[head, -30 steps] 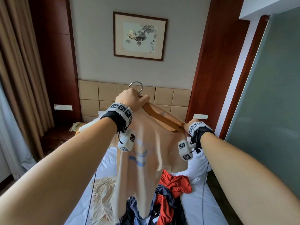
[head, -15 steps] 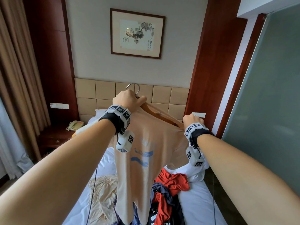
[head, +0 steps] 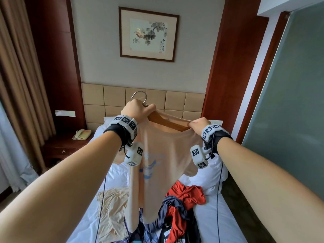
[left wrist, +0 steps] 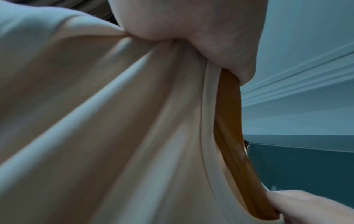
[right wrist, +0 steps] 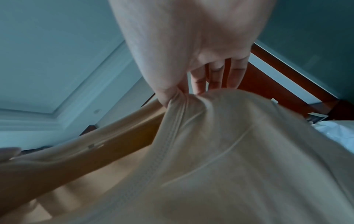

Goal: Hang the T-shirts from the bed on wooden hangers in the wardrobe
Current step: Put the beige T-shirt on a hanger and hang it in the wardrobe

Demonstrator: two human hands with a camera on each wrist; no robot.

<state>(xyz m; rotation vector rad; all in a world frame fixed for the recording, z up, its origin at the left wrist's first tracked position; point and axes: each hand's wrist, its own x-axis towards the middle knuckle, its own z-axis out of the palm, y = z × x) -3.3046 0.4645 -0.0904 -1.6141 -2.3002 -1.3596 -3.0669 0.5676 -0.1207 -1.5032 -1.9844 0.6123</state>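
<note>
I hold a peach T-shirt (head: 163, 155) with a blue print up over the bed on a wooden hanger (head: 166, 120) with a metal hook. My left hand (head: 138, 109) grips the hanger's top just under the hook, with shirt fabric bunched beneath it (left wrist: 172, 91). The hanger's wooden arm (left wrist: 229, 128) shows inside the collar. My right hand (head: 198, 125) pinches the shirt's collar edge (right wrist: 182, 103) between thumb and forefinger at the hanger's right arm; its other fingers (right wrist: 237, 74) are straight. More T-shirts, red (head: 189, 193), dark blue and black, lie heaped on the bed (head: 228, 225).
A beige garment (head: 112, 207) lies on the bed's left side. Pillows (head: 212, 176) sit at the padded headboard (head: 175, 100). A nightstand with a phone (head: 81, 134) stands left, beside curtains. A frosted glass panel (head: 289, 102) fills the right. The wardrobe is not in view.
The right hand has shifted up along the hanger's right arm and now pinches the collar there. The shirt sits more squarely on the hanger. The left hand keeps its grip.
</note>
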